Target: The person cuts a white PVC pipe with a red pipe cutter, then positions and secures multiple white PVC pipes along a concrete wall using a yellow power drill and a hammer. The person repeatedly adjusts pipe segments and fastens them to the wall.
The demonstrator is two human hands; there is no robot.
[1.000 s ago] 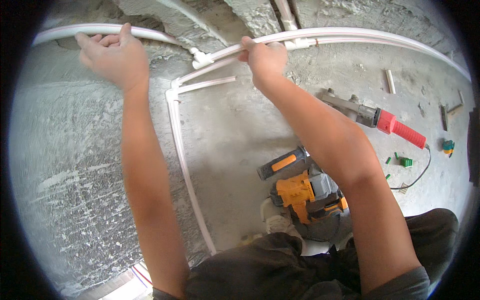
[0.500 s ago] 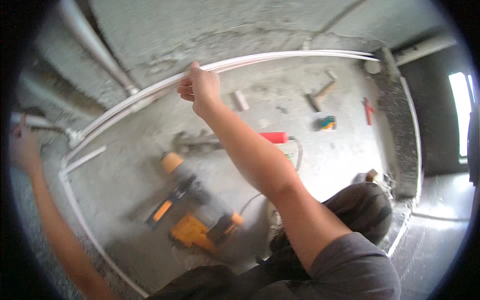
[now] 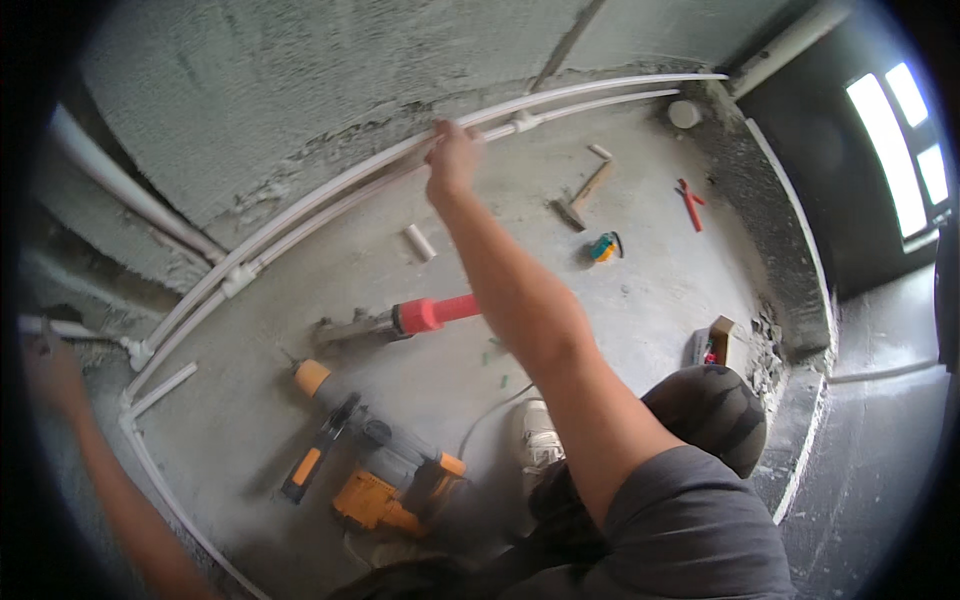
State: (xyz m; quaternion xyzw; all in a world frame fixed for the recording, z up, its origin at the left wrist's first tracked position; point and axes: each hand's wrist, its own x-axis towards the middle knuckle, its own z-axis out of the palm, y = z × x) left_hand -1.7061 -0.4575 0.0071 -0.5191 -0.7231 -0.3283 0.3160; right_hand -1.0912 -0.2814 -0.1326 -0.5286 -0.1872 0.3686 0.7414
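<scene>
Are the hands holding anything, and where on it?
The right hand seems to hold the long white pipe partway along. The left hand is too blurred to tell.

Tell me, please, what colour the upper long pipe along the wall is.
The pipe is white, best seen in the head view.

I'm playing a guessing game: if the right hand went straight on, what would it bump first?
The upper white pipe, which the right hand seems to be touching. Past that, probably the grey wall, though depth is unclear.
</scene>
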